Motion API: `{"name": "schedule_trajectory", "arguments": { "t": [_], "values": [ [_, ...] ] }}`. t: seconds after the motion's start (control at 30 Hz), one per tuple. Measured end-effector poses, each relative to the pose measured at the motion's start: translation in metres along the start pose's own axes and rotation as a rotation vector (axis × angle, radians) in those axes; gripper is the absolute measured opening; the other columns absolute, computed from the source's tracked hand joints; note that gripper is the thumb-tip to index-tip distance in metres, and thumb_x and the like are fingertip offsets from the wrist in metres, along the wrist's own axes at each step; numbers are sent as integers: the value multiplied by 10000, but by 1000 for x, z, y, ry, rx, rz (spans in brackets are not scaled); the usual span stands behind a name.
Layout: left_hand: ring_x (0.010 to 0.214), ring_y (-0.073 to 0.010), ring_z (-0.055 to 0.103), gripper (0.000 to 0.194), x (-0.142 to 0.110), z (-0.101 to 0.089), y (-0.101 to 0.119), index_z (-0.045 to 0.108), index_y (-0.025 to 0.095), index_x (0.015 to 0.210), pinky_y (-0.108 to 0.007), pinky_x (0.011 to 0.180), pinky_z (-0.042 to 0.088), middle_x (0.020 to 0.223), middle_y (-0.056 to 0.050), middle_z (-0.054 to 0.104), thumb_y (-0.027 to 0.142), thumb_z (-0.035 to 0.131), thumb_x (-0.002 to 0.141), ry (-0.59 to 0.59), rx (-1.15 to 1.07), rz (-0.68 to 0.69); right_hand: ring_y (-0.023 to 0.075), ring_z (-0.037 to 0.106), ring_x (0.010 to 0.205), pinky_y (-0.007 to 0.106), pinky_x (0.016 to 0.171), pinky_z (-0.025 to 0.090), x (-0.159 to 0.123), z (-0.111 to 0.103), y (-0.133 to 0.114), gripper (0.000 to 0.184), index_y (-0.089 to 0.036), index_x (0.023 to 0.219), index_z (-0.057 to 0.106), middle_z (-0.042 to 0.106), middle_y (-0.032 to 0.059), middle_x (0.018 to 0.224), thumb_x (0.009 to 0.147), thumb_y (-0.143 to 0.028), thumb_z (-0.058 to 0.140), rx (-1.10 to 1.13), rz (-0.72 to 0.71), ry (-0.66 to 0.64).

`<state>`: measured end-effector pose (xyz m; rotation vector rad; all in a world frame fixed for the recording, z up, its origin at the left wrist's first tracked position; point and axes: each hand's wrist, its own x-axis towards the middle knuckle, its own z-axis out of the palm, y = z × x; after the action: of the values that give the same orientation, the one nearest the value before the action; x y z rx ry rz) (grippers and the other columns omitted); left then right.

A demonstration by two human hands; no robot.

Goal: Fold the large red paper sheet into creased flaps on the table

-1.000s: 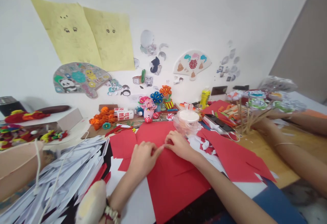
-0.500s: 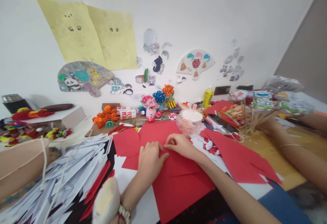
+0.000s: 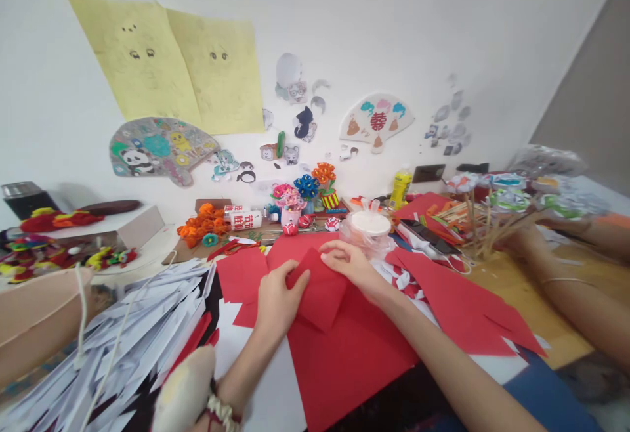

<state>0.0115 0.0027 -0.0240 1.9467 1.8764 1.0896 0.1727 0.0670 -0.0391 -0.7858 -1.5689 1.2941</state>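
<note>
Between my hands a small red sheet of paper is tilted up off larger red sheets. My left hand grips its left edge, thumb in front and fingers behind. At the sheet's upper right corner, my right hand pinches the paper between thumb and fingertips. Beneath lies a large red sheet, partly covering a white sheet. A plush wristband and a scrunchie are around my left wrist.
Long folded white paper strips spread at the left. A lidded plastic cup in a bag stands behind my right hand. More red paper lies to the right, near a phone. Another person's arms reach in from the right.
The small red sheet has been raised and tilted up between my hands. My left hand has shifted slightly left and down; my right hand has moved a little up.
</note>
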Motion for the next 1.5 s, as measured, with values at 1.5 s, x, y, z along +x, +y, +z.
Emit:
{"name": "schedule_trajectory", "arguments": {
  "t": [1.5],
  "values": [
    [654,-140,540,267,0,1,2,617,164,741,-223,592,407,685,-14,620,427,570,744,97,-433,-45,114,526,504,254,520,445,-8,15,-11,317,-141,675,618,598,2,593,629,-439,714,85,-58,42]
  ]
}}
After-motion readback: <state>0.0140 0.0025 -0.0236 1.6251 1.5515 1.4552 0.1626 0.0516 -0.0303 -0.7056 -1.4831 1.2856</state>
